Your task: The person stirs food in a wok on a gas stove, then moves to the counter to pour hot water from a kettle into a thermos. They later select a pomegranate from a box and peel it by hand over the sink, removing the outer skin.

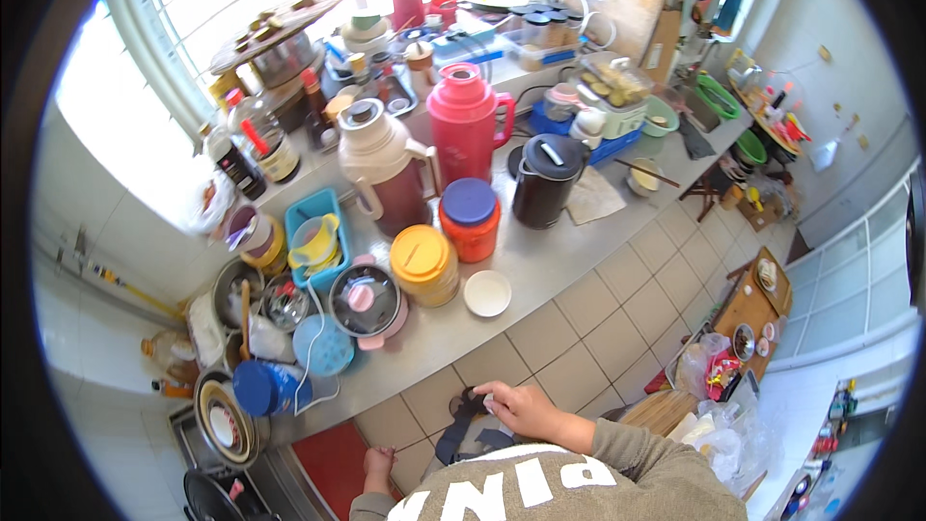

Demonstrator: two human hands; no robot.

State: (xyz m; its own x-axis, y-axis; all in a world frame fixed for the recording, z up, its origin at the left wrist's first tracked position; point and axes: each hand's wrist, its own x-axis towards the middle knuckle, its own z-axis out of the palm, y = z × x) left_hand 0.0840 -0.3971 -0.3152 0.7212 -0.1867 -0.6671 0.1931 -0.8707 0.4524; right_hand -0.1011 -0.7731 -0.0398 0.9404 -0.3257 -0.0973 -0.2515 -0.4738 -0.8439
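Note:
My right hand (522,409) is in front of my body, over the tiled floor, with its fingers bent and the index finger reaching furthest out. Whether something small sits between its fingertips cannot be made out. Lower and to the left, my left hand (379,463) hangs with curled fingers beside a red mat (334,467), and its palm side is hidden. Neither hand touches the steel counter (441,329). Nearest its front edge are a white dish (487,294), a yellow-lidded jar (424,264), an orange jar with a blue lid (470,221) and a pink electric pot (367,302).
Vacuum flasks (466,123) and a black kettle (548,181) stand further back on the counter. A blue-lidded tub (268,387) and stacked bowls (226,423) crowd its left end, by a stove (217,496). Plastic bags (727,441) and a low wooden table (749,307) are at right.

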